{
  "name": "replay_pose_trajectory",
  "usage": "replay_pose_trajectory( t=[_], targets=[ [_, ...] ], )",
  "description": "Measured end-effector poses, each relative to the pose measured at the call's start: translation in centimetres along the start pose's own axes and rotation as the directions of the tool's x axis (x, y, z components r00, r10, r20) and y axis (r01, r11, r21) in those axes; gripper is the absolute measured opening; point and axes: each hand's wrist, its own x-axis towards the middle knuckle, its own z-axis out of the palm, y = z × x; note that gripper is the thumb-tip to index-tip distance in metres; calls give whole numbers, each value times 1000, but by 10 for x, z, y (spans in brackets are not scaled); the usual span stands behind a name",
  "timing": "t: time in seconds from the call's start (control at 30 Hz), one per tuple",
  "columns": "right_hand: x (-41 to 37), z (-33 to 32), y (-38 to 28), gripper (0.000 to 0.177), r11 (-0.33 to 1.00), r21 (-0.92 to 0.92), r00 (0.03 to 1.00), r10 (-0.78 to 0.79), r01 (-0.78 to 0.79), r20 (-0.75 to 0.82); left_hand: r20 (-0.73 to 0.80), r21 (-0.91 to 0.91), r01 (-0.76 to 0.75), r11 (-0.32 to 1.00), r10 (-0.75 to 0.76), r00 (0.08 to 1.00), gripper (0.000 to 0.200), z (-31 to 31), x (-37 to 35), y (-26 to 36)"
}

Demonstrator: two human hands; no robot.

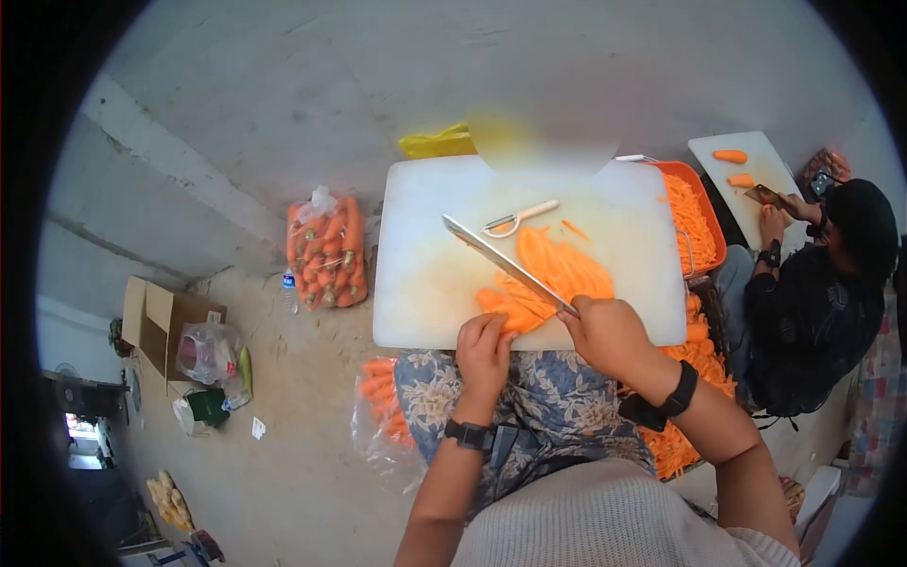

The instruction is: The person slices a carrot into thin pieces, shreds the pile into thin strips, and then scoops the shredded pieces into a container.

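On the white cutting board [425,283] lies a spread of orange carrot slices [567,269]. My right hand [614,338] is wrapped round the handle of a kitchen knife [505,260], whose long blade slants up and left across the slices. With fingers bent and pressed together, my left hand [485,352] holds the near end of the carrot slices, by the board's front edge. Its fingertips are partly hidden. A peeler [521,217] with a pale handle rests on the board beyond the knife.
A bag of whole carrots [326,250] stands left of the board; another carrot bag [383,397] lies below it. At right, an orange basket [720,250] holds shredded carrot. A co-worker [820,302] cuts carrots on a second board [779,175]. A cardboard box [170,317] sits far left.
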Motion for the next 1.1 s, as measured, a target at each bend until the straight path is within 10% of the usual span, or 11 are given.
replay_pose_trajectory(
  t=[1.1],
  targets=[
    [-7,9,1,21,976,-179,986,-102,125,134,8,-49,25,998,-25,1000,24,-1,2,1]
  ],
)
